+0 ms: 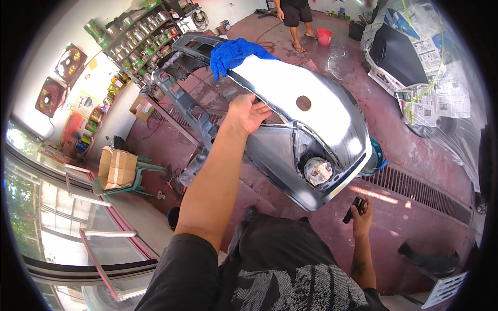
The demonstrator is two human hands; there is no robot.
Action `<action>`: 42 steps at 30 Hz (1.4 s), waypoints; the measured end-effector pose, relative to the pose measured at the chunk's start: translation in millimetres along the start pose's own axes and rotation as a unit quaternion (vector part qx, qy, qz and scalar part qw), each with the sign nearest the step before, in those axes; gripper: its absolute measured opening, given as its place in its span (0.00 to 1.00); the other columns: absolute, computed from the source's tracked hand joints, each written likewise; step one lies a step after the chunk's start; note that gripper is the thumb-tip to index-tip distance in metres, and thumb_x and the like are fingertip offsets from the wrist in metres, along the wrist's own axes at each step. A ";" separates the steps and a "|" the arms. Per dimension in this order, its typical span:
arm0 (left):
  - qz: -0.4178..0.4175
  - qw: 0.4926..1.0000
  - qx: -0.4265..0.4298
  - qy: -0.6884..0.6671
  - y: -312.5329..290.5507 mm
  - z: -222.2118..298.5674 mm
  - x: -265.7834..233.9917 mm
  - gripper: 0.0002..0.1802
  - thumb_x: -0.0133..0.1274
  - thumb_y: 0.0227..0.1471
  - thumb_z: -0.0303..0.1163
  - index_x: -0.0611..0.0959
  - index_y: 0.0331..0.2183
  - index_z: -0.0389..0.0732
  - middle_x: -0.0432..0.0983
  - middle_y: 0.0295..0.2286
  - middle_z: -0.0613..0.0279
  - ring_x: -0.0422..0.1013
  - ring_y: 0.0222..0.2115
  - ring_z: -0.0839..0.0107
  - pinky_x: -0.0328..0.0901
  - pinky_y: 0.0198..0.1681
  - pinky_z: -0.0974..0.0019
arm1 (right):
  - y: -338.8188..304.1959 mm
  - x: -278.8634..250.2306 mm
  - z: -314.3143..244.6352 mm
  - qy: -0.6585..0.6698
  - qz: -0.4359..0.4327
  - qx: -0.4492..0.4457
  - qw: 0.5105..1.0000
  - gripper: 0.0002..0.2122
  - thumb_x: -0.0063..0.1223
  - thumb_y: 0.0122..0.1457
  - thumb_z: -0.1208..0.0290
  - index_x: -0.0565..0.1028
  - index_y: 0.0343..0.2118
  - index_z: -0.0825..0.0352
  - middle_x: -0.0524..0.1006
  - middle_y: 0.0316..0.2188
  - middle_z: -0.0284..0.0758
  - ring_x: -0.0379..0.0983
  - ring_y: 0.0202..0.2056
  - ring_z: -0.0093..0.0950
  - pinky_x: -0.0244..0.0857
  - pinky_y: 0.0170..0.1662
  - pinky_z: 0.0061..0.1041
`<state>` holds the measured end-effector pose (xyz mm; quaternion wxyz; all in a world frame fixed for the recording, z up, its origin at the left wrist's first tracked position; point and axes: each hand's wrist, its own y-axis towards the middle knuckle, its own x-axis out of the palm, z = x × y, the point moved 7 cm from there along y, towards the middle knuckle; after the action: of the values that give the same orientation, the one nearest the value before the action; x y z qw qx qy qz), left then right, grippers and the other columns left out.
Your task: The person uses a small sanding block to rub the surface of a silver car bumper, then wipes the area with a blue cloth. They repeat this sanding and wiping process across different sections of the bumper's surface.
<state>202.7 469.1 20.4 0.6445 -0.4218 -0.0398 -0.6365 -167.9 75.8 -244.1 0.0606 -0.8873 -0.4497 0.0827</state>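
A car bumper (324, 106), white on top with dark grey edges, stretches away in front of me. My left hand (250, 113) reaches to its left edge, palm turned up and fingers stretched out; the fingertips are at the rim, and whether they press on it I cannot tell. Lower right, away from the bumper, my right hand (362, 217) grips a small black block (354, 209). A blue cloth (238, 55) lies crumpled over the far part of the bumper. In the opening at its near end sits a crumpled, wrapped bundle (317, 171).
Shelves of cans (140, 41) line the far left wall. A cardboard box (118, 167) rests on a green chair (140, 179). A floor grate (420, 189) runs right. A masked car (441, 93) stands right; beyond, another person (296, 20) stands near a red bucket (324, 36).
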 end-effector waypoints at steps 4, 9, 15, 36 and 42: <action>-0.026 0.996 0.018 0.078 -22.3 32.9 -8.2 0.36 0.43 0.78 0.32 0.51 0.76 0.29 0.61 0.69 0.25 0.63 0.70 0.28 0.54 0.79 0.34 | -15.0 -24.8 -11.6 0.039 0.044 0.059 0.996 0.32 0.64 0.67 0.77 0.65 0.73 0.65 0.79 0.45 0.33 0.80 0.44 0.24 0.75 0.39 0.26; -0.074 0.977 0.137 0.143 -43.3 114.2 -39.0 0.32 0.56 0.74 0.38 0.67 0.69 0.32 0.72 0.61 0.36 0.73 0.62 0.40 0.70 0.69 0.41 | -44.3 -37.5 -2.7 0.153 0.101 0.084 0.979 0.19 0.57 0.66 0.75 0.72 0.59 0.67 0.79 0.46 0.37 0.83 0.45 0.32 0.80 0.43 0.33; -0.112 0.941 0.232 0.220 -35.1 204.4 -78.3 0.23 0.59 0.73 0.40 0.80 0.61 0.37 0.83 0.50 0.53 0.81 0.52 0.57 0.75 0.57 0.56 | -84.8 8.9 -27.1 0.244 0.117 0.078 0.960 0.16 0.56 0.68 0.68 0.73 0.56 0.67 0.78 0.43 0.40 0.83 0.51 0.44 0.82 0.48 0.45; -0.363 0.917 0.147 0.076 -77.0 185.7 -145.5 0.16 0.50 0.78 0.40 0.81 0.55 0.39 0.83 0.45 0.58 0.80 0.49 0.61 0.72 0.58 0.56 | -221.4 35.2 -66.9 0.287 0.357 0.014 0.889 0.22 0.47 0.71 0.64 0.68 0.67 0.54 0.76 0.52 0.43 0.78 0.49 0.47 0.76 0.51 0.56; -0.441 0.880 0.117 0.128 -141.5 106.9 -150.8 0.11 0.52 0.77 0.34 0.84 0.48 0.36 0.83 0.43 0.57 0.81 0.44 0.65 0.73 0.54 0.59 | -217.1 42.4 -77.7 0.256 0.360 0.018 0.897 0.23 0.47 0.69 0.65 0.68 0.67 0.54 0.76 0.50 0.43 0.78 0.49 0.46 0.76 0.50 0.56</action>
<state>105.7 674.9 69.9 0.3412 -0.1967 -0.2132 -0.8941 -298.7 235.2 -132.4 0.1559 -0.9777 -0.0672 -0.1232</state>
